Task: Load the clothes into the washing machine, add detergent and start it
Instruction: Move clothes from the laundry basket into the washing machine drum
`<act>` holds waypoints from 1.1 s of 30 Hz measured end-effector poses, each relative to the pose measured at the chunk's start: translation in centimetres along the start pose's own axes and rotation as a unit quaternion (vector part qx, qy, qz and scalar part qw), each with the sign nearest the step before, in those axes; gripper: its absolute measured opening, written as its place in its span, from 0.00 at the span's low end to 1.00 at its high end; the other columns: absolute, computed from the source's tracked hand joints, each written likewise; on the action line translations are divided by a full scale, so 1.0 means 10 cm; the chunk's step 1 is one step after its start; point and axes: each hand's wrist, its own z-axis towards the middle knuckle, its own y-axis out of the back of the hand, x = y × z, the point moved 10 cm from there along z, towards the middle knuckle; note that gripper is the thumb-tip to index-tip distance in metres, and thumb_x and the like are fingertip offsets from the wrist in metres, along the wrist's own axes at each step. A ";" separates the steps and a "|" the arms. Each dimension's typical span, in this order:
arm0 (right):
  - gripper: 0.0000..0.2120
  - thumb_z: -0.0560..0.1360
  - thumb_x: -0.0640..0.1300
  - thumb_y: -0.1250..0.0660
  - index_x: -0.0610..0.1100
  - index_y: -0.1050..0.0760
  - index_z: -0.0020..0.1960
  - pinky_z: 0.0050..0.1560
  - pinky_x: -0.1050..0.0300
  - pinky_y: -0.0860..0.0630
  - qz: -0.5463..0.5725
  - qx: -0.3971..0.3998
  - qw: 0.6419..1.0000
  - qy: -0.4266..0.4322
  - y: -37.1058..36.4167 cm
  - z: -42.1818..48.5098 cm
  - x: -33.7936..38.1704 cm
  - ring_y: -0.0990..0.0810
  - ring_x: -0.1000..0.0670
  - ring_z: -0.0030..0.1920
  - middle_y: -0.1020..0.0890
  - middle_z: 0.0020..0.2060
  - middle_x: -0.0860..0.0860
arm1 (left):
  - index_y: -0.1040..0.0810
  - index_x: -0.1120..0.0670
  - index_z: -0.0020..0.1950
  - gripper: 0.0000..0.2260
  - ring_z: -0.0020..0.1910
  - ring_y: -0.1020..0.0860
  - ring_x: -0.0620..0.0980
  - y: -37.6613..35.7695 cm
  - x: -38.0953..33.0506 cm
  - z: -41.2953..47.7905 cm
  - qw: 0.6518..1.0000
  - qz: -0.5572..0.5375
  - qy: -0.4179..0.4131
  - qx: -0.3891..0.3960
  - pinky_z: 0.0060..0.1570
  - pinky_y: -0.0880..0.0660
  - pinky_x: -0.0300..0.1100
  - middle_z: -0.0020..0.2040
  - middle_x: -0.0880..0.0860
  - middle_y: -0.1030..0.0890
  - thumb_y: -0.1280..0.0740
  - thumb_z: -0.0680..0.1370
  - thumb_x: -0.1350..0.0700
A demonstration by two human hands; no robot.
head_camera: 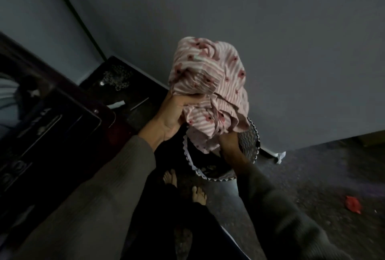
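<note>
A bunched pink striped cloth with red flowers [210,84] is held up in front of the grey wall, above a laundry basket [253,141] with a zigzag-patterned rim. My left hand [173,113] grips the cloth's left side from below. My right hand [230,145] grips its lower end, with the fingers hidden in the fabric. The dark washing machine [48,126] stands at the left, its glossy lid reflecting the room.
A dark low surface [125,84] with a metal chain and small items lies behind the machine in the corner. My bare feet [185,186] stand on the floor beside the basket. A red scrap [353,204] and a white bit [280,156] lie on the floor at right.
</note>
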 end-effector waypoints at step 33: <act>0.28 0.75 0.34 0.31 0.41 0.35 0.72 0.66 0.44 0.27 0.104 0.320 0.835 0.435 -2.52 -2.85 3.31 0.25 0.48 0.68 0.25 0.67 0.46 | 0.16 0.55 0.48 0.11 0.44 0.16 0.50 2.35 -1.86 -2.46 0.914 -0.231 -0.151 -0.296 0.44 0.19 0.42 0.44 0.53 0.14 0.36 0.77 0.51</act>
